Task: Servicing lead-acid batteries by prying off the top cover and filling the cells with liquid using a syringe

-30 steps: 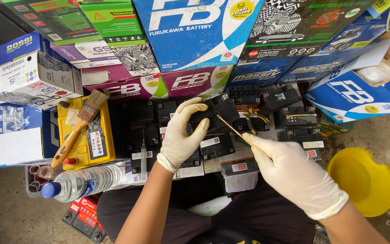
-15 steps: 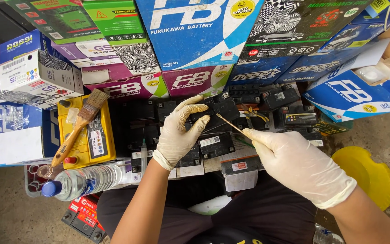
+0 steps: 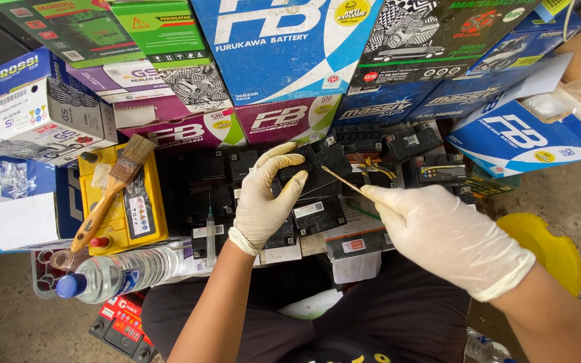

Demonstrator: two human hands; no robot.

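Stacked battery cartons walled the back; small black batteries packed the surface w/ a yellow battery (image 3: 122,202) and brush (image 3: 112,188) at left. Our left hand (image 3: 263,202) was closed round one black battery (image 3: 314,168), tilted up mid-pile; our right hand (image 3: 445,235) pinched a thin stick (image 3: 344,180), tip at its top. We judged the battery dense, rigid, smooth-cased, so best held by the side walls, clear of the terminals.

Stacked cartons (image 3: 284,60) wall off far side; black batteries (image 3: 203,181) crowd middle; floor (image 3: 573,195) right open
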